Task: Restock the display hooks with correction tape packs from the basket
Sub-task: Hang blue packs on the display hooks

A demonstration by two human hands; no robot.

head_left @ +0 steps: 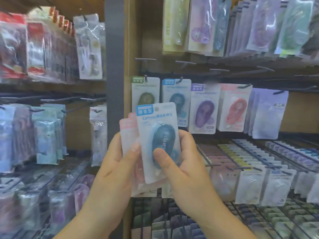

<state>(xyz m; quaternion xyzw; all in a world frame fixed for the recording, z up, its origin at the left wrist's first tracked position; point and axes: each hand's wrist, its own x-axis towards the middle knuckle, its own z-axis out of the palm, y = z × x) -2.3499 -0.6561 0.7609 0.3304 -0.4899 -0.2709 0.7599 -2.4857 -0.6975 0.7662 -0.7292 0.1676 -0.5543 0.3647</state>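
I hold a small stack of correction tape packs in front of the display. The front one is a blue pack (158, 135); pink packs (128, 133) sit behind it. My left hand (114, 163) grips the stack from the left with its thumb on the front. My right hand (186, 163) holds the blue pack, thumb pressed on its blister. Behind, green (145, 91), blue (177, 94), purple (204, 107) and red (235, 107) packs hang on hooks. No basket is in view.
Bare hooks (185, 62) jut out above the hanging row. More stationery packs fill the racks at left (46, 133), top right (259, 23) and lower right (250, 178). A grey upright post (114, 66) divides the two bays.
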